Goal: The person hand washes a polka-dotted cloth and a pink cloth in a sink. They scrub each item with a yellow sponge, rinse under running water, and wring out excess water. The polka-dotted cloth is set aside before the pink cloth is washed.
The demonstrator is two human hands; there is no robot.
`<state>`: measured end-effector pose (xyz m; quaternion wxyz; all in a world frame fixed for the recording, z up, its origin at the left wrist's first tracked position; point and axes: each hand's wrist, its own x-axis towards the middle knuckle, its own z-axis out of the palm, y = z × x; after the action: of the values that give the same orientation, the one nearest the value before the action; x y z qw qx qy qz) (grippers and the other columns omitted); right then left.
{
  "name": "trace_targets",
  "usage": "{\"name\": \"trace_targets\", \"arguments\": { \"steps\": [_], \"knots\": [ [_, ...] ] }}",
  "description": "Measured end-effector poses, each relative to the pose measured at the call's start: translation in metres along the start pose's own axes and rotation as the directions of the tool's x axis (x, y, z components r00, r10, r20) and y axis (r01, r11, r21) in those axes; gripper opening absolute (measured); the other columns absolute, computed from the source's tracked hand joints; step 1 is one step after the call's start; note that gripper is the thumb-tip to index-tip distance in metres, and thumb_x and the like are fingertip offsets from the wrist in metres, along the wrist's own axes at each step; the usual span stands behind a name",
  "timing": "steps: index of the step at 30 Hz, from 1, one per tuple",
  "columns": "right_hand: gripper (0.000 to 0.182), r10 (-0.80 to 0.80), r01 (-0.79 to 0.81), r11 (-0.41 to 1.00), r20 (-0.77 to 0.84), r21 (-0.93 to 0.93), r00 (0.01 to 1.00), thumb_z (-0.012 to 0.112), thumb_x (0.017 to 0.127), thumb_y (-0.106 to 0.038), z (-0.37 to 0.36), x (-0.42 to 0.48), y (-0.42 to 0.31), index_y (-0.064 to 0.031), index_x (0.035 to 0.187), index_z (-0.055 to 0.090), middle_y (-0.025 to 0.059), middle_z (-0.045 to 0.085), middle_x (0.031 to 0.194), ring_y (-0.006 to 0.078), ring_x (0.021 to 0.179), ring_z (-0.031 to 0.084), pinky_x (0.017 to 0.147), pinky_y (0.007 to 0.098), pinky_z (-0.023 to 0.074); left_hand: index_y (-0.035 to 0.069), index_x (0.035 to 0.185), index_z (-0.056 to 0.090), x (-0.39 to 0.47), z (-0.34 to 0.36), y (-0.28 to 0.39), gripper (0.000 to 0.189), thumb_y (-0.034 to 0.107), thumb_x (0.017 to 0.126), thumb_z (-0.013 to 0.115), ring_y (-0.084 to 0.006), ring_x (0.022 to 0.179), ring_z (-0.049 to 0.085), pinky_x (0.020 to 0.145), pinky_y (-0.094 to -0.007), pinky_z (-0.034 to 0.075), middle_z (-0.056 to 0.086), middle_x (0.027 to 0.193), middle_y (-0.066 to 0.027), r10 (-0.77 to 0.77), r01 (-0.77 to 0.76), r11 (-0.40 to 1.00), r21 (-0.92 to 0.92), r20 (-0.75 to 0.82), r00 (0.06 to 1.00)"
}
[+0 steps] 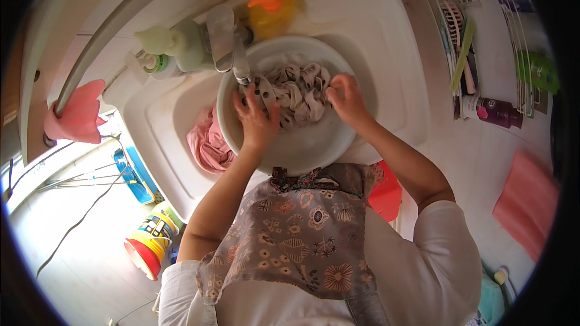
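Note:
A white plastic basin [299,154] with water in it stands on the white sink. Wet, crumpled light-coloured cloth with dark spots [299,93] lies in the basin. My left hand [258,120] rests on the cloth's left part, fingers spread, just below the faucet [241,65]. At the cloth's right edge is my right hand [346,99], its thumb and fingers curled towards each other; whether cloth is pinched between them is unclear. Pink cloth [210,142] lies bunched in the sink bowl, left of the basin.
Behind the basin stand a yellow bottle with an orange pump [269,11] and a pale green pump bottle [188,45]. A wall rack [462,50] holding combs is at right. Stacked buckets [152,240] stand on the floor at left. A pink cloth [528,203] hangs at far right.

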<state>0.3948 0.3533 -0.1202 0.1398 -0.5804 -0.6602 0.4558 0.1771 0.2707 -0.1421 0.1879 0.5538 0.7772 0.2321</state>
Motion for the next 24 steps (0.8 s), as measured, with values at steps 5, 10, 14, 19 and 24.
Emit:
{"name": "trace_targets", "arguments": {
  "steps": [5,10,14,19,24],
  "knots": [
    [0.053,-0.283,0.241,0.752,0.031,-0.613,0.959,0.055,0.075,-0.037,0.075,-0.008,0.008,-0.0077,0.117,0.045,0.0167,0.023,0.130,0.0379,0.111,0.032,0.086,0.0555,0.0293,0.017,0.120,0.041,0.003,0.022,0.032,0.054,0.033,0.072,0.059,-0.0468,0.122,0.015,0.090,-0.0639,0.022,0.020,0.133,-0.0209,-0.107,-0.047,0.918,0.395,0.359,0.927],
    [0.045,0.117,-0.013,0.844,0.159,-0.536,0.980,0.056,0.072,-0.034,0.078,0.046,-0.005,-0.0065,0.107,0.054,0.0166,0.047,0.109,0.0322,0.100,0.045,0.081,0.0468,0.0361,0.018,0.114,0.048,0.052,0.034,0.020,0.041,0.023,0.074,0.055,-0.0347,0.109,0.041,0.078,-0.0496,0.040,0.048,0.112,-0.0156,0.038,-0.303,0.812,0.499,0.473,0.880],
    [0.036,0.220,-0.092,0.879,0.227,-0.468,0.949,0.052,0.074,-0.033,0.089,0.082,0.021,-0.0043,0.093,0.059,0.0140,0.060,0.079,0.0306,0.075,0.056,0.070,0.0398,0.0424,0.017,0.105,0.055,0.087,0.035,0.026,0.031,0.018,0.074,0.053,-0.0268,0.085,0.056,0.071,-0.0357,0.044,0.060,0.089,-0.0112,-0.158,-0.297,0.788,0.539,0.643,0.749],
    [0.026,0.028,-0.038,0.992,0.087,0.119,0.996,0.051,0.073,-0.029,0.053,0.093,-0.003,-0.0091,0.086,0.060,0.0093,0.060,0.080,0.0302,0.080,0.054,0.072,0.0395,0.0404,0.008,0.094,0.055,0.078,0.049,-0.029,0.019,0.019,0.080,0.050,-0.0283,0.076,0.057,0.066,-0.0373,0.043,0.060,0.080,-0.0120,0.038,-0.025,0.994,-0.102,0.120,0.992],
    [0.025,-0.234,0.266,0.946,0.179,-0.183,0.956,0.058,0.070,-0.029,0.017,0.017,-0.025,-0.0130,0.089,0.060,0.0079,0.058,0.091,0.0266,0.095,0.050,0.085,0.0437,0.0344,0.004,0.100,0.048,0.034,-0.023,0.013,0.032,0.028,0.081,0.052,-0.0366,0.094,0.047,0.077,-0.0439,0.039,0.049,0.102,-0.0202,0.026,0.014,0.939,-0.343,0.112,0.993]
  ]
}}
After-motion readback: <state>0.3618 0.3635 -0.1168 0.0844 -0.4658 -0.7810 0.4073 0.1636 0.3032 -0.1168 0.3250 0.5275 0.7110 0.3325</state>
